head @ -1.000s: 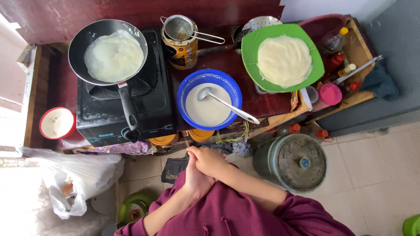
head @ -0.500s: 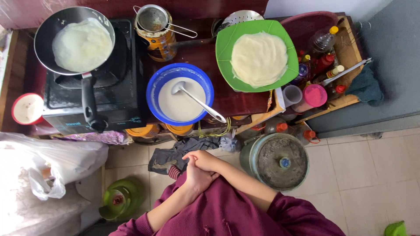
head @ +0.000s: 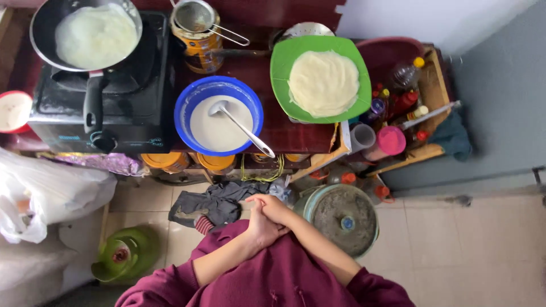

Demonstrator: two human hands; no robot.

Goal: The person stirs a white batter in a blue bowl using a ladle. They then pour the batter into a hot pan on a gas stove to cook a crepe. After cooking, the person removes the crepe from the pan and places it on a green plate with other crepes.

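My left hand [head: 259,230] and my right hand [head: 277,206] are clasped together in front of my maroon top, and neither holds anything. The right one lies over the left. They hover below the counter edge, nearest a dark cloth [head: 219,202] on the floor and a round grey lid [head: 341,219]. On the counter above stands a blue bowl [head: 187,99] of white batter with a metal ladle [head: 242,128] in it. A black pan [head: 42,17] with a pale crepe [head: 96,35] sits on the black stove [head: 131,108]. A green plate [head: 281,62] carries a cooked crepe [head: 323,82].
A metal strainer [head: 196,17] rests on a yellow tin. Bottles and a pink cup [head: 391,140] crowd a wooden tray at right. At the left edge are a small red bowl [head: 14,111] and white plastic bags [head: 45,190]. A green gas canister [head: 122,256] stands on the tiled floor.
The view has swung, so the counter and stove sit further left and higher in the frame. My hands stay clasped in the same pose.
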